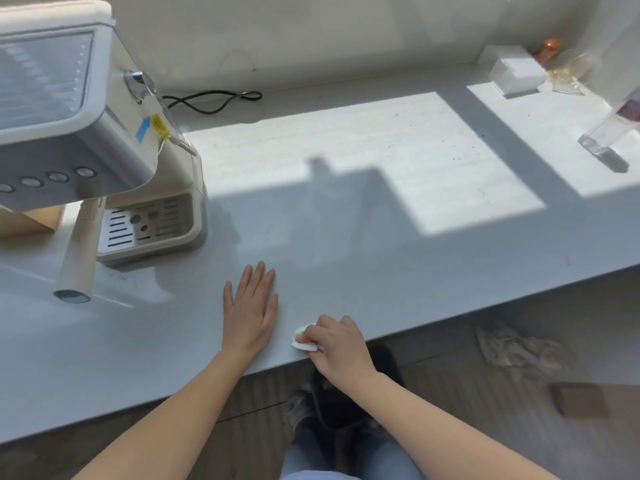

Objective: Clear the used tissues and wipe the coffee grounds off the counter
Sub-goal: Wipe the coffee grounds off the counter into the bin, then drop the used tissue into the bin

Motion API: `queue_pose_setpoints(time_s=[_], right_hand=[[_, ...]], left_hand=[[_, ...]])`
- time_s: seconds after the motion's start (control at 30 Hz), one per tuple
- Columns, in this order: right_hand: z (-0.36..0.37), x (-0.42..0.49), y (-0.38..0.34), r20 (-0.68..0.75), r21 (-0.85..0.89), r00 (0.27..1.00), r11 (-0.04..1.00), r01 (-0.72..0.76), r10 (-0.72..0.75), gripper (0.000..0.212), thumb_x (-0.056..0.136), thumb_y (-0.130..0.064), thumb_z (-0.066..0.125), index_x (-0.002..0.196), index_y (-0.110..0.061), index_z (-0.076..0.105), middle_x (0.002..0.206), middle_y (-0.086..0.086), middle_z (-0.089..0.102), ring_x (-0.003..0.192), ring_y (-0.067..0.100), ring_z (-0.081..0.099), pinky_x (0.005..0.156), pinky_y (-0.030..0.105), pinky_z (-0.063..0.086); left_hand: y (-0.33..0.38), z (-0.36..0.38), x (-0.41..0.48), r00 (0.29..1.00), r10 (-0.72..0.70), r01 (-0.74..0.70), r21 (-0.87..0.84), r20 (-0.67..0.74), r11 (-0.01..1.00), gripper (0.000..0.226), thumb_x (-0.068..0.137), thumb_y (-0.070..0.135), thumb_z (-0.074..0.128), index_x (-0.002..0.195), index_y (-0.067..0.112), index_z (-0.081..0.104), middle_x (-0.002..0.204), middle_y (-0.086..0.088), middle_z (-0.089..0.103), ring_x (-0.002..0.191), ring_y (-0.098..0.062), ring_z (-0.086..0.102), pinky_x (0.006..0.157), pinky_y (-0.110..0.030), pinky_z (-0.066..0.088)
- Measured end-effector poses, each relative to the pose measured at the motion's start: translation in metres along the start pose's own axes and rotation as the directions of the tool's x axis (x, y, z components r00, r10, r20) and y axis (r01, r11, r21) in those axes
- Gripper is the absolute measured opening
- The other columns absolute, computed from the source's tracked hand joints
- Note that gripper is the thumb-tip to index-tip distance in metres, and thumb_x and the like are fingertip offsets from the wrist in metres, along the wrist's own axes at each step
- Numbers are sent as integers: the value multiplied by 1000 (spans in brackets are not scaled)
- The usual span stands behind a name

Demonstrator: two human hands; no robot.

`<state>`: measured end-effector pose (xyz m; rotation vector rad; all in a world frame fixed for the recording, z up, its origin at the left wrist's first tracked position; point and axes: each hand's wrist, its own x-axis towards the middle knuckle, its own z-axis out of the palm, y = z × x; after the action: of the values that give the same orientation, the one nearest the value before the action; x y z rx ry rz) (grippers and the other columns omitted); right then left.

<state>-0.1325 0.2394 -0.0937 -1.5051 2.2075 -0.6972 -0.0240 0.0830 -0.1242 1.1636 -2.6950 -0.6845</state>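
While the right hand [337, 342] pinches a tissue [304, 342] at the desk's [381, 271] near edge (left hand [250, 306] flat, fingers spread), far dark specks [481, 136] remain unwiped.

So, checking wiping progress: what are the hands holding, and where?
Right hand pinches a wadded tissue by its near end; left hand lies flat, holding nothing.

A cream espresso machine [86, 133] stands left, its black cord [214, 100] behind; a white box [516, 72] sits far right.
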Motion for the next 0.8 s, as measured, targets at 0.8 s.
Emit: queue_pose_setpoints(time_s=[0.8], right_hand=[[-31, -96, 88, 242, 758, 812, 419, -500, 530, 8, 92, -11, 55, 93, -11, 63, 82, 4, 72, 65, 12, 64, 55, 24, 52]], left_hand=[[141, 86, -119, 760, -244, 644, -650, 602, 404, 26, 91, 29, 57, 117, 26, 54, 103, 7, 72, 86, -7, 68, 74, -23, 49]])
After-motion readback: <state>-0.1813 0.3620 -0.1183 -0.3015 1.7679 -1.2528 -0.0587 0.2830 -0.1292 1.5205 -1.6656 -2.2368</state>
